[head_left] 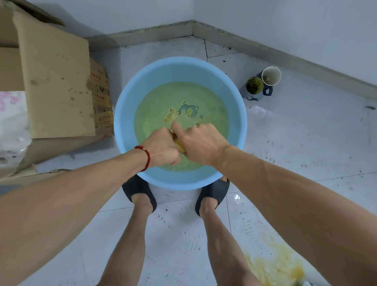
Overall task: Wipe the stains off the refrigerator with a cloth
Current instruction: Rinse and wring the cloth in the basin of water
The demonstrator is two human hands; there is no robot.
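Head view shows my left hand and right hand wringing the yellow cloth over the blue basin; refrigerator unseen, wiping likely remains.

Soft even daylight, wide-angle edge distortion

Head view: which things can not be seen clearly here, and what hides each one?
- Cloth: only a yellow strip shows, squeezed between the left hand and right hand.
- Basin bottom: murky green water hides it.
- Refrigerator: not in view.
- Cups: contents too small to identify.
- Cardboard box: cut by the left edge.
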